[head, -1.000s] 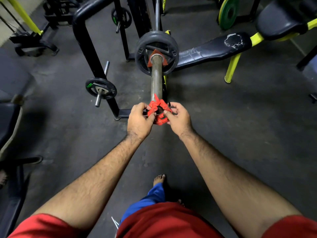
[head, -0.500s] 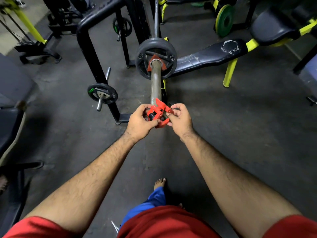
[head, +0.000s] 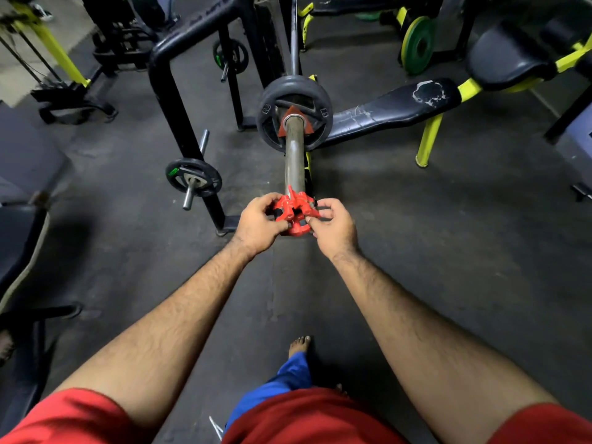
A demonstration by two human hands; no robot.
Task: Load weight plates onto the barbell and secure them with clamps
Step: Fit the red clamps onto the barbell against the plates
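A steel barbell sleeve [head: 294, 158] points toward me, with a dark weight plate [head: 315, 97] seated far up it. An orange-red piece [head: 283, 128] shows against the plate around the bar. At the sleeve's near end sits a red clamp [head: 296, 213], its levers spread upward. My left hand [head: 258, 224] grips the clamp's left side and my right hand [head: 334, 229] pinches its right side. The bar's tip is hidden behind the clamp and fingers.
A black rack upright [head: 179, 120] stands left, with a small plate [head: 193, 178] on a storage peg. A worn black bench [head: 394, 105] with yellow legs lies right. A green plate [head: 418, 43] leans at the back. My bare foot [head: 298, 345] is below.
The clamp has turned in my hands, its levers now pointing up at the sleeve's end. Both hands stayed on it; the head has tilted, shifting the scene down.
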